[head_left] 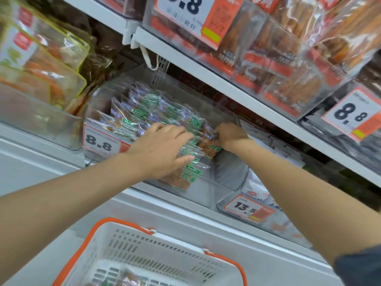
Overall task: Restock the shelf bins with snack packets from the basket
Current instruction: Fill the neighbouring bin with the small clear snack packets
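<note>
A shop aisle is seen from the head view, with white metal shelves (206,77) carrying clear plastic bins of packed snacks and orange price labels. In the middle stands the clear bin (225,172) that is being filled; its 8.8 price tag (101,140) is fixed at its left front corner. A dense row of green-printed snack packets (144,112) is standing inside this bin, leaning toward the back. The left hand (162,149) is laid flat on the front of the row, with fingers straight and a little spread, so the packets are pressed and not gripped. The right hand (231,137) is curled at the right side of the bin, and the top edge of the end packet (209,146) is pinched between its fingers. Below, the white basket (127,242) with orange handles is seen, and a few packets (132,279) appear to be left on its bottom, so the task is judged as not finished. The row looks tightly packed and the films are slippery; if the flat hand is lifted too early, the front packets may probably slide over the front wall and fall. If the end packet is forced in, it may be crushed, or the bin may be pushed against the neighbouring 13.5 bin (233,200).
</note>
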`<state>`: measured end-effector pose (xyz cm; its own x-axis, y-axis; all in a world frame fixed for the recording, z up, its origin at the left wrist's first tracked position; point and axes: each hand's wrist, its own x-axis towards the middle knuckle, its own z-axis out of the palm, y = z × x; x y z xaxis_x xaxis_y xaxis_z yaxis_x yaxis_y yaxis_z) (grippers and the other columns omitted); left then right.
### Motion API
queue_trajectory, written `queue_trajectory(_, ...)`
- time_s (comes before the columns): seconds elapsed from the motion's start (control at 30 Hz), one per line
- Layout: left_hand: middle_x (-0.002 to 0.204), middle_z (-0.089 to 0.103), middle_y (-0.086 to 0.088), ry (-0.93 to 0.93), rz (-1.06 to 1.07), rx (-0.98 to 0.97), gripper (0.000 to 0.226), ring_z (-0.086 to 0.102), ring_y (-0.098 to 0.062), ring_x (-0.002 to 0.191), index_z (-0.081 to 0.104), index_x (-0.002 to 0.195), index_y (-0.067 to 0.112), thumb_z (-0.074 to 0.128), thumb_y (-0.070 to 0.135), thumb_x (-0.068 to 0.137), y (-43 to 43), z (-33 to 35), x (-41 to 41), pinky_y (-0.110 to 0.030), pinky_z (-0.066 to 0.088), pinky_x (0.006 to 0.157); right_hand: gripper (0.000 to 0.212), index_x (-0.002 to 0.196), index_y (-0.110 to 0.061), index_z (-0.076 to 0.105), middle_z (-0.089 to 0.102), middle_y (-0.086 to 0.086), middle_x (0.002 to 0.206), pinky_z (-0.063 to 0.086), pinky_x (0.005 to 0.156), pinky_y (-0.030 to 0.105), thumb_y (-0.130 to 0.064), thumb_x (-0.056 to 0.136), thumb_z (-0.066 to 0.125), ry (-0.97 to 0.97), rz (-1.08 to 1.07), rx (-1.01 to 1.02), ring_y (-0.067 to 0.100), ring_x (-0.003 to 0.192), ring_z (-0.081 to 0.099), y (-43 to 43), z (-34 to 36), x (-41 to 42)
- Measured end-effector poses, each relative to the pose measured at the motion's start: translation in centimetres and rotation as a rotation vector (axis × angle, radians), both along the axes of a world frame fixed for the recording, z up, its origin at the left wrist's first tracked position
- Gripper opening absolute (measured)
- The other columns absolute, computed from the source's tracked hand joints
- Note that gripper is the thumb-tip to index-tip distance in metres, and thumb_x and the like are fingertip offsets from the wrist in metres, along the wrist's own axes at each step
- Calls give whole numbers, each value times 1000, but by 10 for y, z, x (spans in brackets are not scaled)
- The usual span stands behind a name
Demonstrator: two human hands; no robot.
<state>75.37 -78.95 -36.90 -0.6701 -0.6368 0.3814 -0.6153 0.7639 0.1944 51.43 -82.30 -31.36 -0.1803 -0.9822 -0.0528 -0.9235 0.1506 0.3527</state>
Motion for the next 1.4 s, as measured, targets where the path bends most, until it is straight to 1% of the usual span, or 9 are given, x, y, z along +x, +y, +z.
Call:
queue_trajectory(0.17, 151, 36, 6, -74, 21, -12, 63, 26, -13, 142, 33, 147, 28, 16, 61, 97, -2, -1, -4, -42, 21, 116, 25, 71, -13, 49, 59, 6, 78, 42, 59, 30, -13, 89, 66, -37, -51, -82, 27, 77, 62, -3, -4, -3)
queue_trajectory(0.47, 151, 37, 6, -98, 11, -22, 63, 27, -13, 141, 34, 147, 28, 16, 61, 97, -3, -1, -4, -43, 24, 114, 1, 89, -8, 60, 66, 11, 94, 47, 64, 32, -8, 89, 61, -40, -42, -132, 32, 86, 65, -6, -9, -4)
queue_trajectory(0.63, 150, 39, 5, -106, -5, -29, 63, 29, -14, 140, 36, 146, 26, 17, 61, 97, -3, -3, -4, -44, 26, 113, 23, 114, -10, 60, 65, 10, 107, 46, 68, 31, -19, 93, 61, -151, -13, -241, 29, 90, 62, 12, 5, 9)
queue_trajectory(0.77, 142, 48, 4, 14, -31, -64, 54, 39, -15, 134, 45, 140, 23, 34, 55, 97, 1, -2, -2, -40, 28, 112, 22, 111, -10, 65, 65, 7, 100, 51, 77, 35, -16, 90, 62, -331, 169, -407, 25, 88, 61, 69, 1, 29)
queue_trajectory(0.83, 114, 62, 1, 163, -107, -219, 36, 55, -20, 110, 60, 116, 17, 46, 43, 94, 10, 1, -2, -39, 41, 95, 19, 106, -10, 67, 61, 2, 92, 47, 74, 32, -8, 87, 61, -380, 306, -471, 16, 80, 54, 103, -9, 39)
queue_trajectory(0.9, 81, 56, 0, 290, -163, -347, 17, 52, -22, 76, 57, 87, 14, 50, 30, 87, 22, 2, -3, -36, 43, 66, 17, 100, -9, 67, 59, 3, 88, 41, 68, 24, -4, 84, 62, -420, 407, -561, 11, 76, 49, 130, -22, 46)
queue_trajectory(1.03, 64, 38, 9, 359, -187, -169, 11, 39, -22, 54, 38, 74, 22, 44, 30, 79, 56, -10, -8, -29, 30, 46, 14, 95, -10, 65, 58, 3, 84, 40, 61, 28, -9, 82, 62, -510, 450, -620, 10, 71, 47, 174, -60, 59)
queue_trajectory(1.2, 61, 54, 3, 140, -144, 56, 15, 57, -32, 60, 37, 73, 27, 49, 34, 77, 77, -63, -17, -28, 30, 52, 15, 98, -14, 65, 61, 0, 89, 48, 63, 35, -14, 84, 62, -693, 268, -403, 19, 73, 56, 211, -135, 71)
queue_trajectory(1.4, 69, 55, 5, -354, -82, 333, 17, 53, -20, 65, 40, 74, 25, 49, 28, 88, 89, -143, -8, -33, 44, 59, 18, 106, -17, 64, 63, -1, 99, 50, 76, 36, -17, 90, 56, -787, 27, -50, 18, 84, 58, 247, -235, 65)
